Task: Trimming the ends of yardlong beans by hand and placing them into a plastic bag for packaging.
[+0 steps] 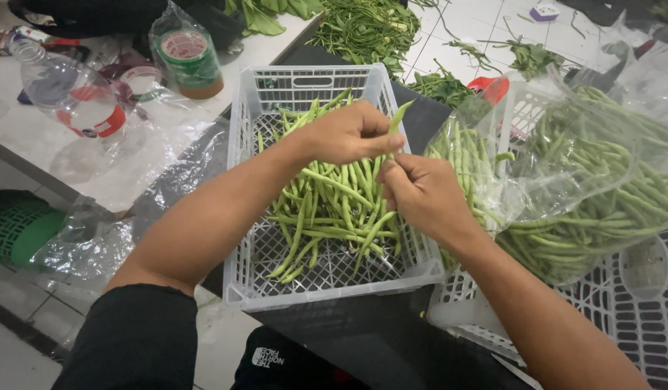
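Observation:
My left hand (348, 133) and my right hand (420, 191) meet over a white plastic crate (240, 282) and both pinch one green bean (397, 119), whose tip sticks up above my left fingers. The crate holds a loose pile of green beans (334, 209). To the right, a clear plastic bag of green beans (586, 195) lies in a second white crate (637, 325), touching my right wrist.
A clear water bottle (67, 90) and rolls of tape in a bag (186, 58) lie on the white table at the left. A green basket (16, 227) sits lower left. Leafy greens and bean trimmings (370, 29) cover the floor beyond the crates.

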